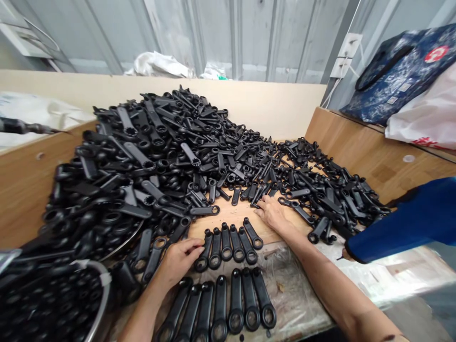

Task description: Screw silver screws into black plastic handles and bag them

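Note:
My left hand [183, 259], fingers pressed together, touches the leftmost black crank arm [202, 256] of a short row lying side by side, ring ends toward me. My right hand [272, 213] reaches past that row to the edge of the pile, its fingers closed around a black crank arm [255, 202] that they partly cover. Nearer to me lies a second row of crank arms [235, 304], also ring ends toward me. Beyond my hands rises a large heap of loose crank arms [171, 137].
Lower left stands a round metal-rimmed container [105, 294] full of small black parts. Wooden boards [388, 152] wall the bench. A co-worker's blue sleeve [409, 221] comes in from the right. A blue bag [402, 71] sits on the right ledge; a tool [26, 127] shows at left.

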The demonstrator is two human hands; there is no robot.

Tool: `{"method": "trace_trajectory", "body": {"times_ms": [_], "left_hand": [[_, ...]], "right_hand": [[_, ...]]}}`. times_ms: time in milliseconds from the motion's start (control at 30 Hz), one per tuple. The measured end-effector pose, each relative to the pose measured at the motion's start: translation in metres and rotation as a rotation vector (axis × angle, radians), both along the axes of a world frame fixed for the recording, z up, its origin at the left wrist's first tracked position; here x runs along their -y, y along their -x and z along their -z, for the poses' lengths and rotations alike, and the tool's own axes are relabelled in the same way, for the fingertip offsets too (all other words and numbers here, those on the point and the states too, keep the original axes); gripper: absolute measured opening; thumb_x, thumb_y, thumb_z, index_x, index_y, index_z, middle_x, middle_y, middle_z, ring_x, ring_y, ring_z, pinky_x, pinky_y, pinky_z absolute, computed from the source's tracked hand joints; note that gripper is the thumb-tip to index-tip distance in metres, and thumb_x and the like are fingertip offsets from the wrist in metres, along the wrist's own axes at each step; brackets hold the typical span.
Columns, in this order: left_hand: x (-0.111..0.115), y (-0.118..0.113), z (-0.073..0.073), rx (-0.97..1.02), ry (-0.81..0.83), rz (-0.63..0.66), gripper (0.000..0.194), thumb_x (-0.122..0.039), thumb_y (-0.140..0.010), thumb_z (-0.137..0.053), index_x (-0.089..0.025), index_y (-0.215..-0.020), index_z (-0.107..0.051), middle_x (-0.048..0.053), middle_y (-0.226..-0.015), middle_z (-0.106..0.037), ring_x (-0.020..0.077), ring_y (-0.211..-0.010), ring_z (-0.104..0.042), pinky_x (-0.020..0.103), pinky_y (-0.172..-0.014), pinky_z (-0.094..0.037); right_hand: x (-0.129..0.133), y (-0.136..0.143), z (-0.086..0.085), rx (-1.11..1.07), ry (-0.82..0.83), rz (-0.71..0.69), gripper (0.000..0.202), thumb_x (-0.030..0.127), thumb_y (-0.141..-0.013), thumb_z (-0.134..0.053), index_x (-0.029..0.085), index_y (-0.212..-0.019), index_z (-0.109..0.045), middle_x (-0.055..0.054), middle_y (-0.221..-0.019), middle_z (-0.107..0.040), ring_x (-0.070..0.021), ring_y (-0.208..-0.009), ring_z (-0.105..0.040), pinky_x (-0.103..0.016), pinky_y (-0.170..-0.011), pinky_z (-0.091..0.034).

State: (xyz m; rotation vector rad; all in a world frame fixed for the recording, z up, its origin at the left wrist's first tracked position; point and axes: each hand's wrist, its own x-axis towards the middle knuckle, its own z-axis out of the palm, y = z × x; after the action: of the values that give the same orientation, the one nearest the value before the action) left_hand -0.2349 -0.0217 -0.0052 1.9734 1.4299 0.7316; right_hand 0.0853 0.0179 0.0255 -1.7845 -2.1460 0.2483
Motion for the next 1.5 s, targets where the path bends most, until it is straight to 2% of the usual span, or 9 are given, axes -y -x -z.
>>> {"method": "trace_trajectory", "body": {"times_ms": [167,433,533,667,867,1100,1200,1333,1500], "left_hand": [[0.002,-0.001,-0.004,0.0,0.008,0.014,0.025,-0.037,-0.073,-0.054,-0.019,-0.081,-0.069,0.003,-0.081,-0.07,0.0155,-0.075,-0.064,0.025,-0.07,-0.051],[0.003,-0.001,-0.003,-0.012,0.045,0.021,0.024,-0.034,-0.077,-0.053,-0.018,-0.088,-0.068,0.003,-0.088,-0.069,0.0146,-0.082,-0.063,0.025,-0.077,-0.048],[0.004,-0.001,-0.003,-0.012,0.053,0.026,0.024,-0.033,-0.077,-0.052,-0.018,-0.089,-0.068,0.003,-0.089,-0.068,0.0145,-0.084,-0.062,0.025,-0.079,-0.047],[0.005,-0.001,-0.002,-0.012,0.053,0.021,0.024,-0.034,-0.077,-0.053,-0.018,-0.088,-0.067,0.003,-0.089,-0.068,0.0148,-0.083,-0.062,0.025,-0.077,-0.047],[0.004,0.0,-0.001,0.0,0.052,0.032,0.025,-0.034,-0.077,-0.052,-0.018,-0.089,-0.067,0.002,-0.088,-0.068,0.0144,-0.082,-0.062,0.025,-0.076,-0.047],[0.003,0.0,-0.001,0.001,0.057,0.026,0.026,-0.034,-0.077,-0.052,-0.018,-0.089,-0.067,0.003,-0.088,-0.069,0.015,-0.082,-0.063,0.026,-0.075,-0.048],[0.003,0.0,-0.001,0.004,0.06,0.03,0.026,-0.035,-0.077,-0.052,-0.018,-0.089,-0.067,0.003,-0.088,-0.068,0.0148,-0.081,-0.062,0.026,-0.075,-0.048],[0.003,0.001,0.0,0.005,0.059,0.032,0.025,-0.034,-0.077,-0.052,-0.018,-0.088,-0.067,0.003,-0.087,-0.068,0.0144,-0.081,-0.062,0.026,-0.076,-0.047],[0.004,0.0,-0.002,-0.004,0.054,0.031,0.024,-0.033,-0.077,-0.052,-0.018,-0.087,-0.067,0.003,-0.088,-0.068,0.0145,-0.082,-0.061,0.026,-0.077,-0.046]], "right_hand": [[-0.001,-0.003,-0.001,-0.065,-0.092,0.061,0.016,0.024,-0.084,-0.049,0.015,-0.083,-0.063,-0.01,-0.096,-0.059,-0.0215,-0.094,-0.05,-0.033,-0.087,-0.037],[0.037,-0.017,-0.043,-0.262,-0.205,-0.004,0.028,0.034,-0.092,-0.036,0.019,-0.097,-0.059,-0.003,-0.089,-0.064,-0.0147,-0.08,-0.058,-0.022,-0.074,-0.041],[0.047,-0.007,-0.05,-0.118,-0.104,-0.021,0.032,0.038,-0.092,-0.035,0.021,-0.092,-0.062,-0.002,-0.086,-0.066,-0.0147,-0.078,-0.06,-0.021,-0.072,-0.04],[0.038,0.015,-0.044,0.187,0.122,0.064,0.037,0.038,-0.092,-0.033,0.019,-0.087,-0.064,-0.008,-0.083,-0.068,-0.018,-0.077,-0.062,-0.024,-0.066,-0.038],[0.022,0.014,-0.038,0.25,0.22,0.116,0.04,0.042,-0.091,-0.034,0.015,-0.094,-0.063,-0.012,-0.082,-0.067,-0.0203,-0.076,-0.063,-0.025,-0.061,-0.037],[0.032,-0.005,-0.028,0.193,0.366,-0.046,0.015,0.026,-0.076,-0.055,0.019,-0.071,-0.067,-0.001,-0.071,-0.068,-0.0129,-0.067,-0.06,-0.02,-0.054,-0.034],[0.026,-0.005,-0.022,0.167,0.344,-0.004,0.017,0.026,-0.079,-0.051,0.022,-0.08,-0.068,0.0,-0.076,-0.068,-0.0121,-0.068,-0.06,-0.019,-0.056,-0.035],[0.007,-0.009,-0.016,0.198,0.202,0.216,0.032,0.034,-0.087,-0.04,0.02,-0.105,-0.062,-0.009,-0.095,-0.066,-0.0206,-0.086,-0.06,-0.026,-0.066,-0.039],[-0.011,-0.01,-0.004,0.165,0.133,0.275,0.029,0.038,-0.083,-0.05,0.019,-0.098,-0.065,-0.013,-0.096,-0.064,-0.024,-0.09,-0.06,-0.03,-0.073,-0.042]]}}
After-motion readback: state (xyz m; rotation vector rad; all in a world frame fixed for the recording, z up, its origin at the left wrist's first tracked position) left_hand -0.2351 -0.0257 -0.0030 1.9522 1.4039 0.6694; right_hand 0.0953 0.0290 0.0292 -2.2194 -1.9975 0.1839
